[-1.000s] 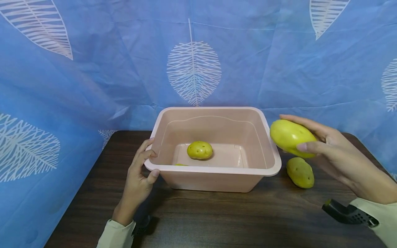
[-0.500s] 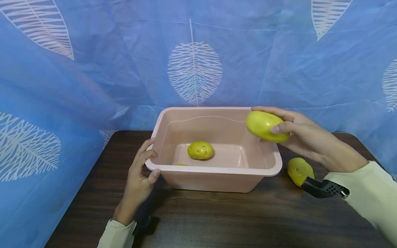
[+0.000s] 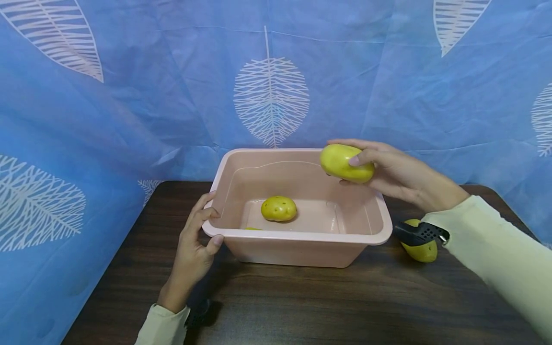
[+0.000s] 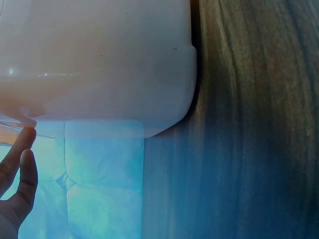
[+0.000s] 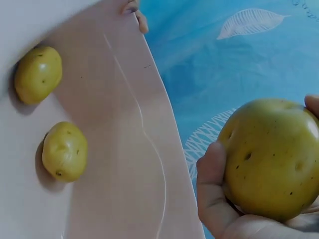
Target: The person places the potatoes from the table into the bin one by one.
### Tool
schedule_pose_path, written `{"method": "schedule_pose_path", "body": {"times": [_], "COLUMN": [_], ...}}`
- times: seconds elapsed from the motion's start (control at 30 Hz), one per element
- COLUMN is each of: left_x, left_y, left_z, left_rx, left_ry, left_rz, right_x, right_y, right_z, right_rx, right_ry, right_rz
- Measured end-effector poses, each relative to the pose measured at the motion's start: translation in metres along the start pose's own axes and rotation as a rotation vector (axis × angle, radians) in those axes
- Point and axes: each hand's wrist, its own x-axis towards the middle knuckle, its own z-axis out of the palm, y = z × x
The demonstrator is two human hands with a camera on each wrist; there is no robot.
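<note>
In the head view my right hand (image 3: 396, 175) holds a yellow potato (image 3: 345, 164) above the right back part of a pink plastic tub (image 3: 297, 235). The thumb lies across the near side of the potato. My left hand (image 3: 193, 247) grips the tub's left front corner, with fingers over the rim and thumb at the front. One potato (image 3: 278, 209) lies on the tub's floor; only a sliver of a second potato (image 3: 253, 228) shows past the front rim. From the right wrist, both tub potatoes show, and the held potato (image 5: 271, 159) appears large in the hand.
A further potato (image 3: 424, 251) lies on the dark wooden table (image 3: 302, 306) right of the tub, partly covered by the black wrist camera (image 3: 416, 234). Behind the table hangs a blue cloth (image 3: 181, 96) with white leaf prints.
My right hand has carried its potato leftward and up, from beside the tub's right rim to over the tub. The left hand and the tub have stayed in place.
</note>
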Motion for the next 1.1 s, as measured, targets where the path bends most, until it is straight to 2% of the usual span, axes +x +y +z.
{"method": "schedule_pose_path", "body": {"times": [0.43,0.7,0.87,1.1], "left_x": [0.0,-0.001,-0.001,0.0], "left_y": [0.0,-0.001,-0.002,-0.003], "left_z": [0.001,0.001,0.0,0.0], "left_rx": [0.017,0.016,0.015,0.013], "left_ry": [0.009,0.013,0.013,0.008], "left_rz": [-0.002,0.005,0.0,0.001], "right_x": [0.049,0.074,0.082,0.087], "right_y": [0.003,0.012,0.014,0.014], "right_z": [0.02,0.021,0.022,0.017], "right_rx": [0.052,-0.016,-0.074,-0.152], "right_ry": [0.022,0.032,0.017,-0.01], "right_rz": [0.033,0.068,0.1,0.186]}}
